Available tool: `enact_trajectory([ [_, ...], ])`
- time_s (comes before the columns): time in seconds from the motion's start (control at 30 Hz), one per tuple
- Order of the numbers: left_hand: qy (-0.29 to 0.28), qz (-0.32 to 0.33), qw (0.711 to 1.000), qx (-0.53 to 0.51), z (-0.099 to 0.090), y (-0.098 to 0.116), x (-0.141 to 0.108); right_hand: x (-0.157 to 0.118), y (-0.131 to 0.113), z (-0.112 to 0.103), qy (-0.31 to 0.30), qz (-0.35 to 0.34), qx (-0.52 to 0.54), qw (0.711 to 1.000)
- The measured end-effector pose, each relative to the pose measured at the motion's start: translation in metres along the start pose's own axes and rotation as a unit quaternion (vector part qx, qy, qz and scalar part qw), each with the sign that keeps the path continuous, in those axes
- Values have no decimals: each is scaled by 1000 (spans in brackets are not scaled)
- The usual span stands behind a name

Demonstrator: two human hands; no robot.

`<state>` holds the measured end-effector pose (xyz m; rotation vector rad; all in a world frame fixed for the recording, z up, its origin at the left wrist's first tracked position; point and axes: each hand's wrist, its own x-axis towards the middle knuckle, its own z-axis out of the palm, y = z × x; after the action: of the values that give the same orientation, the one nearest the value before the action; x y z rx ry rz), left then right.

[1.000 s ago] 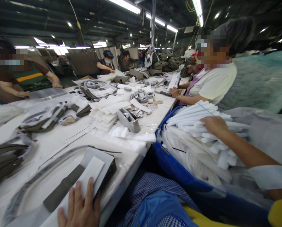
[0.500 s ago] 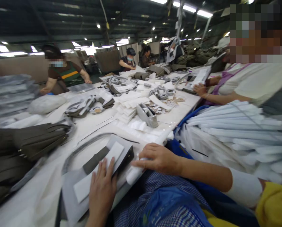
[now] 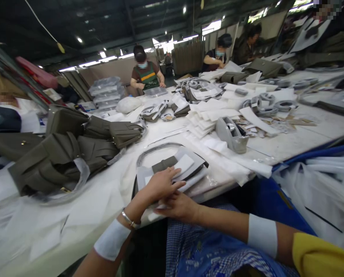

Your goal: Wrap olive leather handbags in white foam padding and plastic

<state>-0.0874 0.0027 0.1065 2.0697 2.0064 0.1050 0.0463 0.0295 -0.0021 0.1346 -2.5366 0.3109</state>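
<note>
A flat bag in pale grey wrapping (image 3: 193, 157) lies before me near the table's front edge, a grey wrapped handle loop (image 3: 160, 148) reaching out behind it. Across it lie a dark olive flap (image 3: 163, 164) and a white strip (image 3: 186, 164). My left hand (image 3: 163, 182) rests over the bag and strip, fingers stretched out. Just below it, at the table edge, my right hand (image 3: 180, 207) has its fingers curled; their tips are partly hidden by the left hand. A white roll-like piece (image 3: 155, 216) pokes out beside the right fingers; whether they grip it is unclear.
Olive bags (image 3: 73, 157) are heaped at the left. A grey tape dispenser (image 3: 231, 134) stands beyond the bag, beside white sheets (image 3: 210, 115) and grey rolled loops (image 3: 265, 104). Right of me is a blue-edged bin (image 3: 289, 204) holding white material. A co-worker (image 3: 145, 75) works across the table.
The view has swung right to left, showing more olive bags. My right hand has come in beneath my left, which has shifted across the bag; they were apart before.
</note>
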Motion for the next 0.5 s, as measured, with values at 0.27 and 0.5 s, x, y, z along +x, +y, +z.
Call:
enact_trajectory([
  [0.27,68,-18,997,33,22,12,-1,21,1,10,-87,-11,-53,995],
  [0.5,114,-10,990,78,43,6,-3,-15,17,-36,-36,-161,63,984],
])
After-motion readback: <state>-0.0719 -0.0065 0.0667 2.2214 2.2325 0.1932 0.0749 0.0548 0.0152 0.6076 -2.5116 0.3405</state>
